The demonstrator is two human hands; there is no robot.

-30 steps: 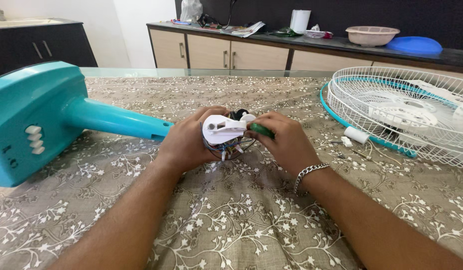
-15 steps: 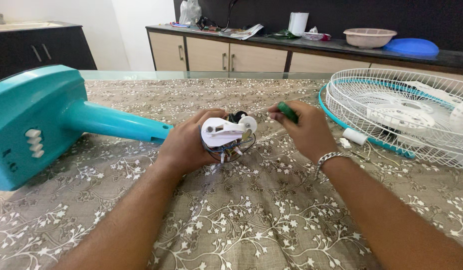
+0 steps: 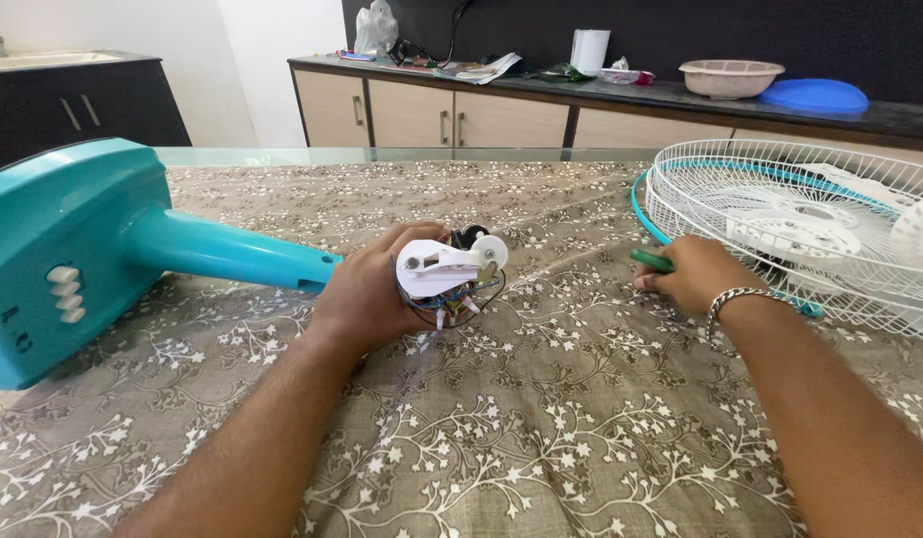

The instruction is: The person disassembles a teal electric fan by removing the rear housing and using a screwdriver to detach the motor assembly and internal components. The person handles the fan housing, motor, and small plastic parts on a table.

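My left hand (image 3: 367, 289) grips a white fan motor part (image 3: 443, 267) with coloured wires hanging under it, at the middle of the table. My right hand (image 3: 692, 274) rests low on the cloth to the right, close to the white fan guard (image 3: 810, 214), with a green-handled screwdriver (image 3: 651, 261) in its fingers. A bracelet sits on that wrist. The turquoise fan base and pole (image 3: 93, 249) lies on its side to the left, its pole end near my left hand.
A floral cloth (image 3: 501, 428) covers the glass table. White fan blades lie inside the guard at the right. Behind stands a counter (image 3: 581, 95) with a paper roll, a beige basket and a blue lid.
My right hand has moved away from the motor part to the right and down to the cloth beside the fan guard, taking the screwdriver along. My left hand has stayed in place.
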